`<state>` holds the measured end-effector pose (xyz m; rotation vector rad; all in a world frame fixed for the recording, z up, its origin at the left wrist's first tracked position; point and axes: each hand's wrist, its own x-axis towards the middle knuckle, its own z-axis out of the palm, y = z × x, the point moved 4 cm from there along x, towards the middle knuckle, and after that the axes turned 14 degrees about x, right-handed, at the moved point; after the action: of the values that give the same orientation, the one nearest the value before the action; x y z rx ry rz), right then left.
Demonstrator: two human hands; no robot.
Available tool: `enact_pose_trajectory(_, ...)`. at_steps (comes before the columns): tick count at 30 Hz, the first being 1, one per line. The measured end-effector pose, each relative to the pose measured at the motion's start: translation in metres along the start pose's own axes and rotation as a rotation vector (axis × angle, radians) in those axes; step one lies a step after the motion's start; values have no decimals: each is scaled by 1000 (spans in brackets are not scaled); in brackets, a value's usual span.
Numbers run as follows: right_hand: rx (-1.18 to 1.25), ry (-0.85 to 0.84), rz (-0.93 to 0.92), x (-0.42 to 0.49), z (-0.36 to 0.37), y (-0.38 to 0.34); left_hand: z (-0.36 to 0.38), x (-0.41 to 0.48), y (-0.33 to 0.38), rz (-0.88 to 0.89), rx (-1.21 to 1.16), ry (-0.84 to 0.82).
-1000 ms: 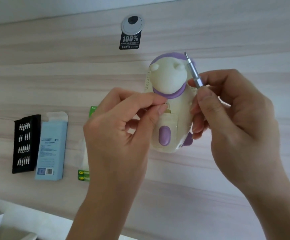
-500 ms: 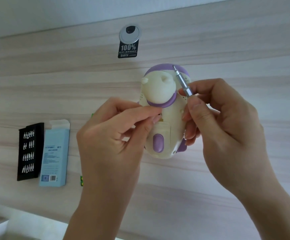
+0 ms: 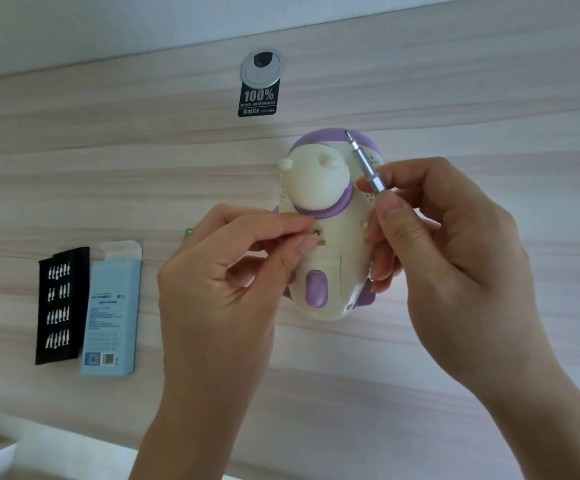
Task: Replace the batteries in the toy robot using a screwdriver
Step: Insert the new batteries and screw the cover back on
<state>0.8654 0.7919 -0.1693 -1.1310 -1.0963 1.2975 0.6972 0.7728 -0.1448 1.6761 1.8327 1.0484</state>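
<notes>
The cream and purple toy robot [image 3: 318,188] is held upright above the desk, its back toward me. My right hand [image 3: 454,258] grips its right side and also holds the silver screwdriver [image 3: 364,164], whose tip points up past the robot's head. My left hand [image 3: 219,271] pinches thumb and forefinger at a small silver screw [image 3: 316,232] just above the battery cover [image 3: 330,261]. Below the cover sits a purple oval button [image 3: 317,288].
A black bit holder [image 3: 60,303] and a light blue box [image 3: 112,310] lie on the wooden desk [image 3: 420,393] at the left. A green pack edge [image 3: 188,233] peeks out behind my left hand. A cable grommet [image 3: 263,65] with a black sticker [image 3: 258,100] is at the back.
The view has tilted, and the toy with both hands sits lower and a little left in it. The green batteries at the left are now hidden behind my left arm. The left fingers stay pinched at the screw.
</notes>
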Motion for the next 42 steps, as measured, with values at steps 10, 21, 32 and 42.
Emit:
enact_pose_trajectory(10, 23, -14, 4, -1, 5, -2, -7, -22, 3, 355, 372, 1)
enact_pose_trajectory(21, 63, 13, 22, 0, 6, -2, -4, -23, -1, 390, 352, -45)
enact_pose_trajectory(32, 76, 21, 20, 0, 8, -2, -7, -23, 0, 409, 417, -13)
enact_pose_trajectory(42, 54, 17, 14, -1, 10, -2, -8, -20, 2, 376, 449, -18)
